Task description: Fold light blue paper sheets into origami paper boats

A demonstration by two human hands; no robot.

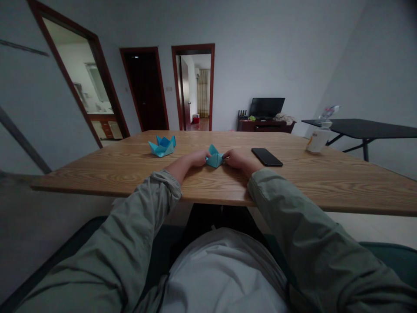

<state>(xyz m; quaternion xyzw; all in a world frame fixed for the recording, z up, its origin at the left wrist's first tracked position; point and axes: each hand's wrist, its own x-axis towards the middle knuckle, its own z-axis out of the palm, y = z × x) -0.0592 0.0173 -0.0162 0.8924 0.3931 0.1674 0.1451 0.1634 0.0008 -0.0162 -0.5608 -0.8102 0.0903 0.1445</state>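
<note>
A folded light-blue paper piece (215, 160) lies on the wooden table in front of me, one pointed flap standing up at its back. My left hand (199, 158) grips its left edge with closed fingers. At its right corner, my right hand (233, 158) pinches the paper between thumb and fingers. The fingertips of both hands are partly hidden. Further left stands another piece of blue origami (162, 147) with several raised points, touched by neither hand.
A black smartphone (266, 157) lies right of my right hand. Beyond it stands a white pump bottle (318, 138). The wooden table (107, 174) has its near edge under my forearms. At the back are a television (267, 107) and a black folding table (374, 127).
</note>
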